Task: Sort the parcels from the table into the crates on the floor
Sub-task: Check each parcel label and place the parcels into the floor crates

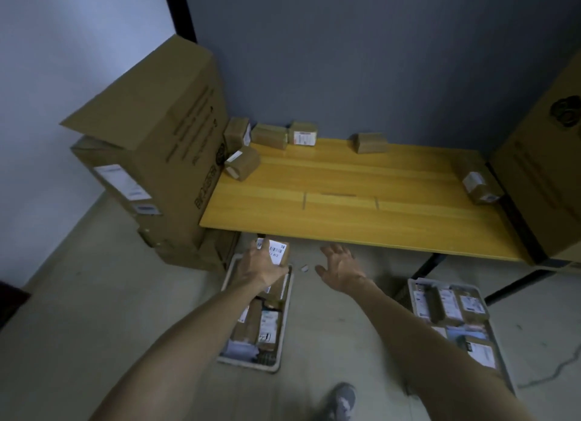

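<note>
left hand (pixel 259 268) grips a parcel (pixel 278 253) over the left crate (pixel 284 318); right hand (pixel 341 268) hangs spread wide, holding nothing. six parcels sit on the table (pixel 345 206).

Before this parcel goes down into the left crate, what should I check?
1. Left hand grips held parcel: ok.
2. Held parcel above left crate's far end: ok.
3. Free space beneath it: cannot tell, hand hides it.
4. Right hand open, holding nothing: ok.
5. Label matches this crate: cannot tell, blurred.
6. Table cleared: not ok, six parcels remain.
</note>
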